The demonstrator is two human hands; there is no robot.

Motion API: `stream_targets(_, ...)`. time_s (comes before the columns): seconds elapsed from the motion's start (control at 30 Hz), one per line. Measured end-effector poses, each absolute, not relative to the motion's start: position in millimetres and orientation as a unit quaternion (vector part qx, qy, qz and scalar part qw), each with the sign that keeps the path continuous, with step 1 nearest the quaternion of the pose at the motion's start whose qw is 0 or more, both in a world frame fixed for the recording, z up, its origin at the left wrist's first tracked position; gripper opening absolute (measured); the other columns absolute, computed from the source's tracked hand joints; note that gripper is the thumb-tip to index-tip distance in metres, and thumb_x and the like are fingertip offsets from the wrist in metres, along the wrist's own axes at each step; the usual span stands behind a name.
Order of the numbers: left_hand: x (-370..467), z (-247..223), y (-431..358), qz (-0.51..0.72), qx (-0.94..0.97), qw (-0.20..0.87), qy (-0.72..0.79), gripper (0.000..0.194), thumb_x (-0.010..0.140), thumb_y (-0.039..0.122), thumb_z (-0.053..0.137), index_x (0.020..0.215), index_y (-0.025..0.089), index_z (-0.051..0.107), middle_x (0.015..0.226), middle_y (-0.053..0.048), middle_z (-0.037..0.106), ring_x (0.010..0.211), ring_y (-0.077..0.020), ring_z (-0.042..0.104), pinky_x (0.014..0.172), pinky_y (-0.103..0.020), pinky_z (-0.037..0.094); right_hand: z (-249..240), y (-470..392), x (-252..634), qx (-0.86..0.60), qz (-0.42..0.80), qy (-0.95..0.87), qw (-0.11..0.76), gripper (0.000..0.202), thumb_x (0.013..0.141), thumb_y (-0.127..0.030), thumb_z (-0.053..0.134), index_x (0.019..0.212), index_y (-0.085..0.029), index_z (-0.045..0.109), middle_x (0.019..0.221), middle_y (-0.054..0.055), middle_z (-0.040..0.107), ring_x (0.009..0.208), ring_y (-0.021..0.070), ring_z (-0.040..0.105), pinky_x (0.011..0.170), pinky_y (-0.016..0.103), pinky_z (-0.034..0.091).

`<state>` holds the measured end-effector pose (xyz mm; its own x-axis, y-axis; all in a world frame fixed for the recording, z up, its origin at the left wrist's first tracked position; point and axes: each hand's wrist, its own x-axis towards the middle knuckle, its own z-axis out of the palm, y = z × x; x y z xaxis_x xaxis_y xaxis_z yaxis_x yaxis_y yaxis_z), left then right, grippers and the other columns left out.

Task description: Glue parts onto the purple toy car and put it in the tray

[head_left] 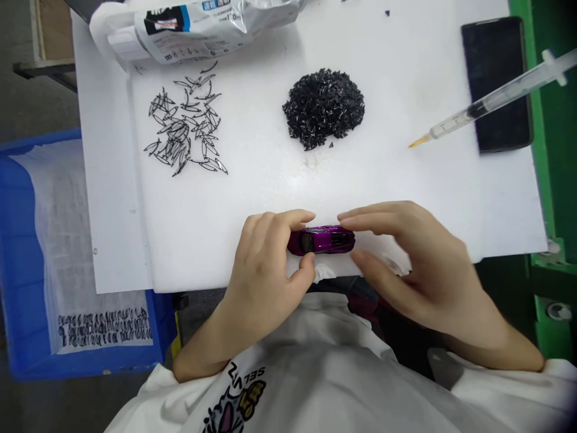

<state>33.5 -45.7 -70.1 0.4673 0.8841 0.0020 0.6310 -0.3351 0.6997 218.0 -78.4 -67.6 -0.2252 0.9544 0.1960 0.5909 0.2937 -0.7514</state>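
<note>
A small purple toy car (322, 240) lies lengthwise near the front edge of the white board. My left hand (268, 258) has it by its left end, thumb on the near side and forefinger on the far side. At the car's right end, my right hand (419, 264) is open, thumb and fingers apart on either side of it; whether a fingertip touches the car, I cannot tell. Beyond the hands is a heap of small black plastic pieces (323, 108). To the left of that heap lie many thin, black-edged, leaf-shaped pieces (180, 132).
A syringe (496, 96) with dark liquid and an amber tip extends over a black phone (498, 84) at the right. A silver pouch (202, 30) lies along the back. Left of the white board (252, 192), a blue bin (20, 258) holds paper sheets with rows of small dark parts.
</note>
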Motion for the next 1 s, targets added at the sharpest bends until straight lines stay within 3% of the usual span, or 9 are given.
stream_targets(0.1, 34, -71, -46, 0.202, 0.793, 0.320, 0.477, 0.042, 0.072, 0.006, 0.056, 0.109, 0.023, 0.047, 0.095, -0.001, 0.055, 0.093, -0.0181, 0.049, 0.081, -0.035, 0.044, -72, -80, 211, -0.544, 0.221, -0.764, 0.266, 0.033, 0.081, -0.022, 0.053, 0.113, -0.017, 0.048, 0.099, 0.008, 0.060, 0.092, 0.0214, 0.054, 0.079, 0.039, 0.046)
stream_targets(0.43, 33, -74, -46, 0.214, 0.803, 0.317, 0.458, 0.036, 0.074, 0.007, 0.054, 0.106, 0.022, 0.046, 0.093, -0.001, 0.055, 0.091, -0.0187, 0.049, 0.082, -0.036, 0.043, -70, -78, 196, -0.602, 0.180, -0.749, 0.213, 0.029, 0.077, -0.020, 0.048, 0.106, -0.015, 0.047, 0.094, 0.009, 0.058, 0.083, 0.0230, 0.052, 0.070, 0.039, 0.043)
stream_targets(0.53, 27, -73, -45, 0.199, 0.812, 0.331, 0.438, 0.039, 0.076, 0.009, 0.054, 0.111, 0.022, 0.044, 0.101, -0.001, 0.055, 0.094, -0.0175, 0.049, 0.084, -0.034, 0.043, -69, -78, 196, -0.601, 0.180, -0.752, 0.200, 0.026, 0.078, -0.019, 0.047, 0.104, -0.016, 0.047, 0.092, 0.007, 0.056, 0.079, 0.0208, 0.050, 0.070, 0.037, 0.041)
stream_targets(0.63, 24, -73, -45, 0.188, 0.816, 0.337, 0.431, 0.044, 0.074, 0.009, 0.055, 0.114, 0.021, 0.042, 0.108, -0.001, 0.055, 0.099, -0.0174, 0.048, 0.086, -0.032, 0.042, -68, -78, 198, -0.600, 0.196, -0.754, 0.182, 0.025, 0.080, -0.020, 0.047, 0.105, -0.016, 0.047, 0.093, 0.006, 0.056, 0.081, 0.0196, 0.050, 0.073, 0.036, 0.040)
stream_targets(1.0, 29, -76, -46, 0.202, 0.813, 0.317, 0.445, 0.040, 0.075, 0.007, 0.051, 0.113, 0.018, 0.045, 0.099, -0.002, 0.055, 0.095, -0.0172, 0.046, 0.087, -0.033, 0.038, -66, -80, 198, -0.600, 0.207, -0.753, 0.177, 0.034, 0.080, -0.022, 0.050, 0.113, -0.017, 0.044, 0.101, 0.006, 0.056, 0.090, 0.0205, 0.049, 0.078, 0.036, 0.042)
